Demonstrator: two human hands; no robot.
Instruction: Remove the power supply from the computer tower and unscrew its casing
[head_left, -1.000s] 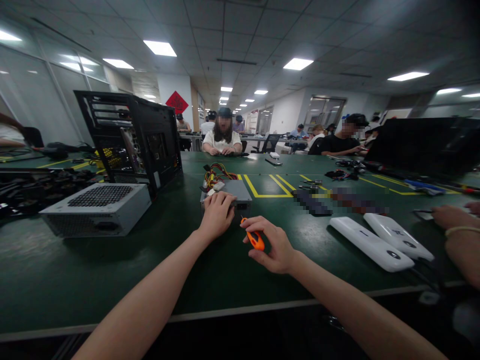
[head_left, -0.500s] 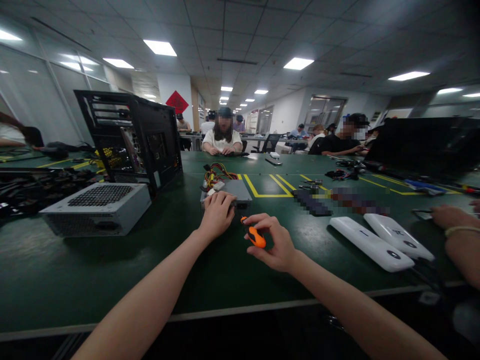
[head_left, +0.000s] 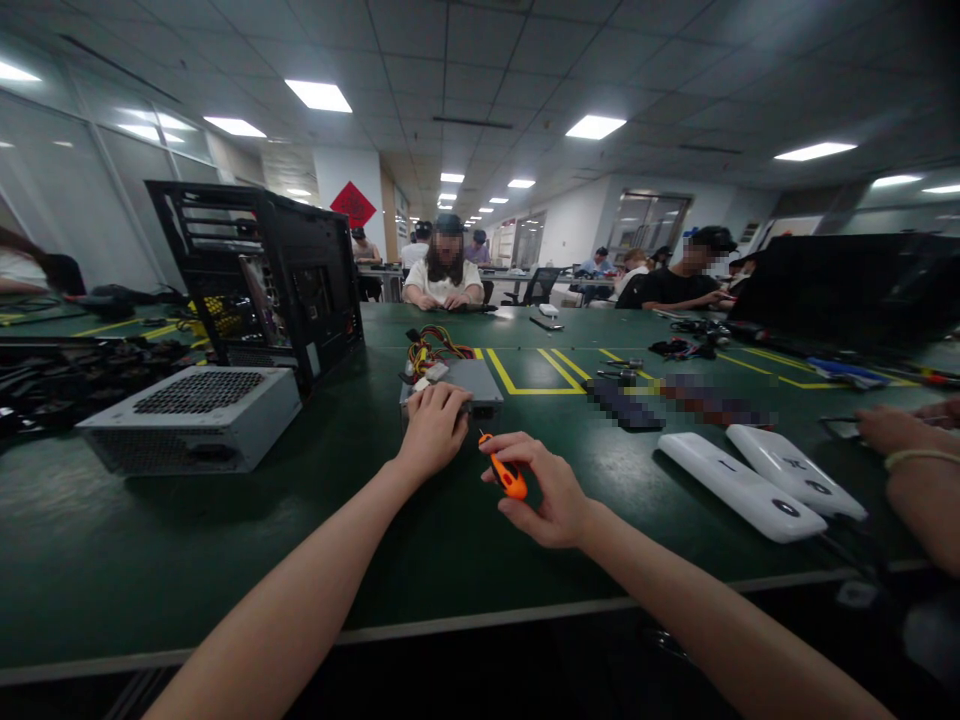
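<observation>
A small grey power supply unit [head_left: 480,378] lies on the green table with a bundle of coloured cables [head_left: 442,345] at its far left. My left hand [head_left: 435,425] lies over its near left side, fingers bent around the casing and holding it. In my right hand [head_left: 551,490] is an orange and black screwdriver [head_left: 510,478], pinched between thumb and fingers. Its short visible tip points up toward the near face of the unit, close to the socket; whether it touches a screw I cannot tell.
A larger power supply unit [head_left: 191,420] and an open black computer case [head_left: 322,290] stand on the left. Two white power banks [head_left: 739,485] lie at right, near another person's hand [head_left: 892,430]. Dark cables [head_left: 90,380] fill the far left. A monitor [head_left: 847,300] stands at back right.
The screwdriver has turned in my right hand, and its tip now points more upward. My right hand has shifted slightly left. My left hand stays on the power supply unit.
</observation>
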